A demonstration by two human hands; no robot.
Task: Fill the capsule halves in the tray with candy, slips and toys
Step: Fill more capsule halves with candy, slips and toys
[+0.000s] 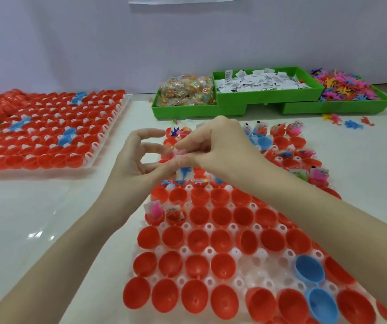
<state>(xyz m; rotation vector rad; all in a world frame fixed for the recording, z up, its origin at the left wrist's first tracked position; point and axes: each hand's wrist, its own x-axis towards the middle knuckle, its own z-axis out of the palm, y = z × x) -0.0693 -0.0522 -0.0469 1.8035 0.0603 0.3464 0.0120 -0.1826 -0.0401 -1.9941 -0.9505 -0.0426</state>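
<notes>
Over the tray's (pixel 253 258) middle rows, both hands, left (pixel 141 162) and right (pixel 213 146), pinch a small bundle (pixel 183 170) of slip, candy and toy; best kept tight together, then lowered into the nearest empty half (pixel 178 195).

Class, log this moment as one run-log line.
left hand: holds small items | right hand: pinches same items | over tray | near capsule halves: empty
</notes>
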